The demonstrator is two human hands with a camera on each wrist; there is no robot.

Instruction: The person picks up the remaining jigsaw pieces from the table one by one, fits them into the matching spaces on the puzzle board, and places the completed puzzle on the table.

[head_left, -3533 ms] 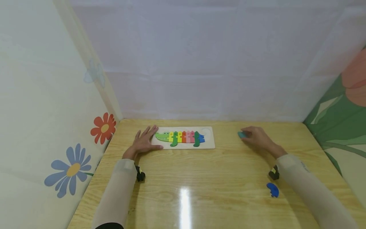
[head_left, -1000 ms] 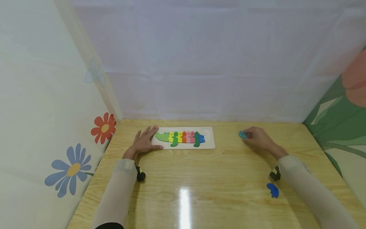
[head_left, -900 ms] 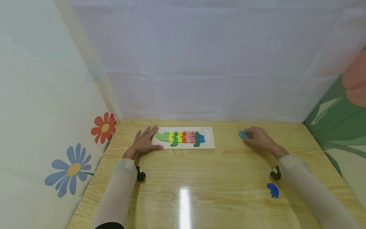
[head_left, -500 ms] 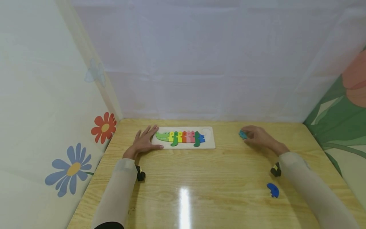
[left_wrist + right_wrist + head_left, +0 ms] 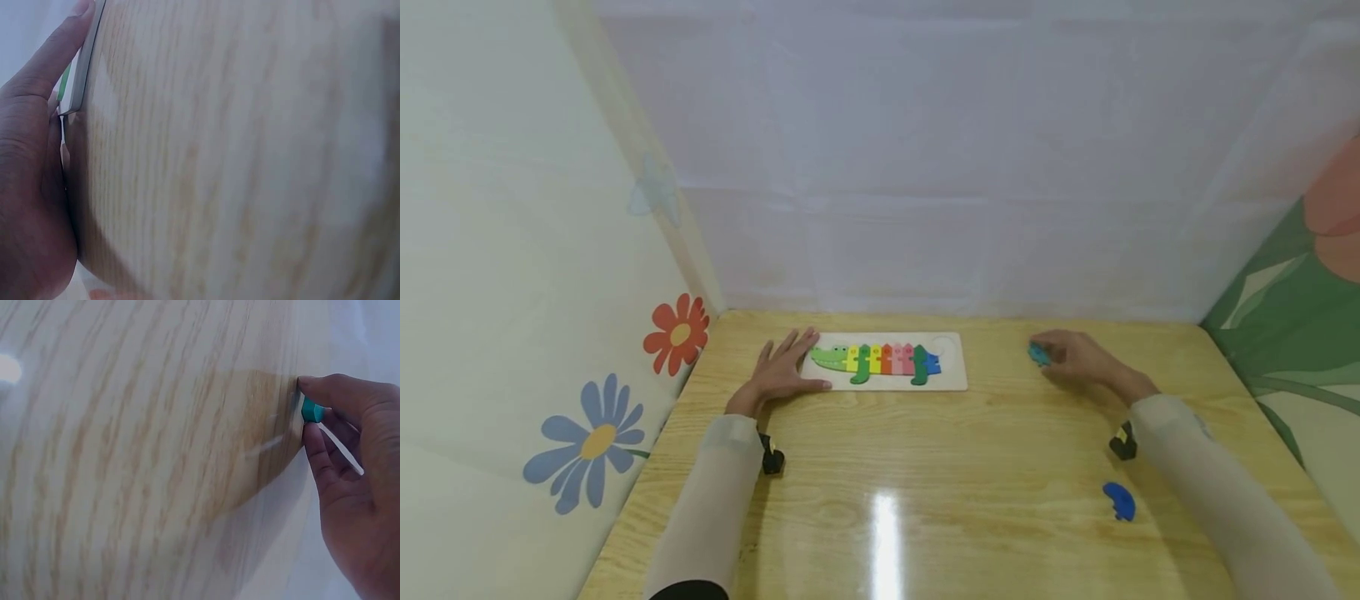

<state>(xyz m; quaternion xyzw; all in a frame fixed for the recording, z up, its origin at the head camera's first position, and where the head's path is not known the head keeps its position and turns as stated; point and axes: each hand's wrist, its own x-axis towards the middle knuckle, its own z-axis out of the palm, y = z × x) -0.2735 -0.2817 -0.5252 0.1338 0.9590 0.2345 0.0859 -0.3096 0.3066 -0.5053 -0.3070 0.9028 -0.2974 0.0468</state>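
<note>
A white puzzle board (image 5: 953, 375) lies near the back of the table, with a crocodile (image 5: 880, 360) made of several coloured pieces set in it. The round outline at its right end holds no piece. My left hand (image 5: 777, 375) rests at the board's left end, fingers spread, thumb along the front edge. To the right of the board, my right hand (image 5: 1078, 358) pinches a teal puzzle piece (image 5: 1039, 354) between thumb and fingers. The right wrist view shows the teal piece (image 5: 312, 410) low at the table, partly hidden by the fingers.
A curved blue puzzle piece (image 5: 1120, 502) lies on the wooden table (image 5: 955, 483), nearer the front right, beside the right forearm. A white cloth wall (image 5: 910, 167) stands behind the table, and flower-printed sheets flank it on the left and right.
My right fingers have shifted and turned the teal piece a little where it is. The left hand, the board and the blue piece keep their places; the head view has shifted slightly.
</note>
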